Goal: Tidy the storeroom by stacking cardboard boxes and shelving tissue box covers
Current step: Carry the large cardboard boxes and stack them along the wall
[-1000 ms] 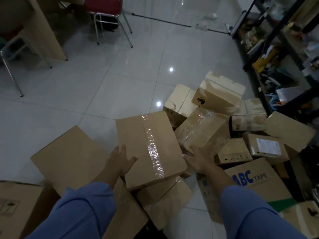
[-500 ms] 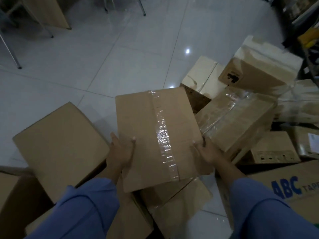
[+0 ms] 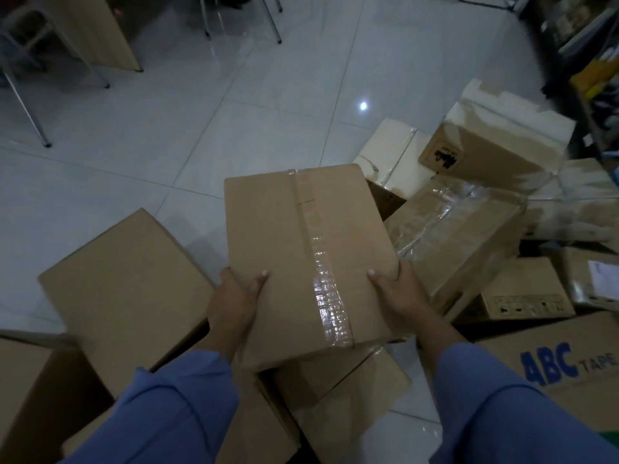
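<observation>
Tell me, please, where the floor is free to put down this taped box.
Free: the tiled floor ahead and left, bordered by the taped box, the big plain box and the desk panel. A narrow tile strip lies beside the ABC TAPE box. Crowded: the right side, where the piled boxes touch and overlap.
</observation>
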